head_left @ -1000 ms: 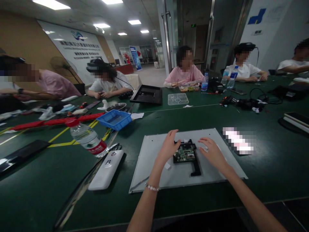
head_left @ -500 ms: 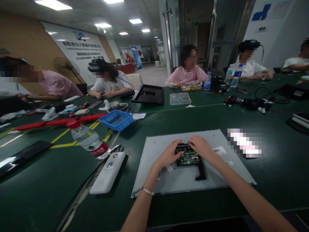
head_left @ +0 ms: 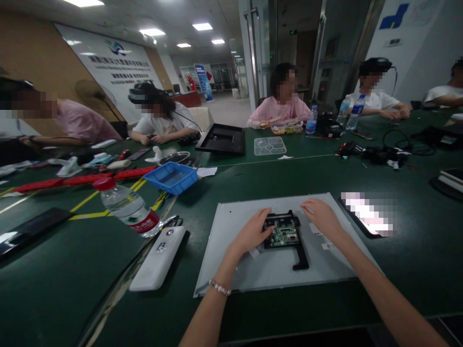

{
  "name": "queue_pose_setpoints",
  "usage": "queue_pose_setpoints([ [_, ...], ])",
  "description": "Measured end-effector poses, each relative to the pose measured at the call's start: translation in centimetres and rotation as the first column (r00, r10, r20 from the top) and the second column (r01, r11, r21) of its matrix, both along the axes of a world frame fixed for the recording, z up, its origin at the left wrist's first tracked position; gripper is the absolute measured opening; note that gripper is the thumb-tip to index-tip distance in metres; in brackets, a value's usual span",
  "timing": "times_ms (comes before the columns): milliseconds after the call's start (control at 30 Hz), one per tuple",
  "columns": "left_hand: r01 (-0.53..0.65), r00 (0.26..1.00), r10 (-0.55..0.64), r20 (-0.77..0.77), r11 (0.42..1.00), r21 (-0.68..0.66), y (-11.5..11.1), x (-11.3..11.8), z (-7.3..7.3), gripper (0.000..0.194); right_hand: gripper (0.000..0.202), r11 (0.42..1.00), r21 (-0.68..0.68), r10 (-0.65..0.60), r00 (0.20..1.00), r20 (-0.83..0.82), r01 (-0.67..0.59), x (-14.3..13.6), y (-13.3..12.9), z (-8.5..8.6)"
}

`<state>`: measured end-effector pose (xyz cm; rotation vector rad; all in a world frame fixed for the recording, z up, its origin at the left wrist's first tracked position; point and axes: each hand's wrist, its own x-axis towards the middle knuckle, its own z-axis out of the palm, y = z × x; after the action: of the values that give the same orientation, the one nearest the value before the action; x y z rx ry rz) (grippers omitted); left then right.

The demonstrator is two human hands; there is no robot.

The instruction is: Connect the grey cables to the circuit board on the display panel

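A black plastic frame [head_left: 301, 255] with a green circuit board [head_left: 284, 236] in it lies on a flat pale grey panel [head_left: 231, 270]. My left hand [head_left: 253, 230] is closed on the frame's left side, with fingers at its top left corner and the thumb over the board's edge. Apart from the frame, my right hand [head_left: 321, 216] hovers over the panel's upper right part. Its fingers are bent and drawn together at the tips; whether something small is between them I cannot make out. White labels [head_left: 315, 229] are on the panel below it.
Left of the panel are a white power bank [head_left: 159, 260] and a water bottle [head_left: 130, 207]. A blue tray [head_left: 171, 178] lies beyond them. On the right is a phone [head_left: 365, 217] with its screen lit. Several people sit around the green table [head_left: 253, 318].
My right hand has left the frame's upper right corner and moved right, uncovering that corner. My left hand has stayed on the frame.
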<state>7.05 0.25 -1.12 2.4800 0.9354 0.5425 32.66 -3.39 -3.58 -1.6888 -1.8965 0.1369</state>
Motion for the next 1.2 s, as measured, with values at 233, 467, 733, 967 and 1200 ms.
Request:
queue_pose_setpoints([
  [233,-0.028,0.999,0.029,0.015,1.000,-0.012,0.0,0.0,0.0,0.051,0.026,0.998,-0.038,0.049,0.995,-0.081,-0.052,0.9,-0.6,-1.7],
  [467,0.042,0.998,-0.045,-0.036,0.995,-0.090,-0.5,-0.4,1.5,0.079,0.025,0.998,-0.030,0.044,0.995,-0.084,-0.047,1.4,-0.8,-1.1],
  [733,0.119,0.982,-0.141,-0.122,0.978,-0.174,-0.5,-0.9,1.4,0.107,0.020,0.999,-0.043,0.017,0.999,0.038,-0.016,0.6,-0.8,-1.0],
  [967,0.082,0.979,-0.125,-0.161,0.965,-0.249,-0.2,-0.7,1.3,0.114,0.022,0.999,-0.033,0.001,0.994,0.106,0.003,0.6,-0.8,-1.0],
  [1200,0.100,0.983,-0.132,-0.128,0.967,-0.236,-0.1,-0.8,1.0,0.113,0.023,0.996,0.087,-0.023,0.995,0.096,0.014,-0.1,-0.7,0.1],
])
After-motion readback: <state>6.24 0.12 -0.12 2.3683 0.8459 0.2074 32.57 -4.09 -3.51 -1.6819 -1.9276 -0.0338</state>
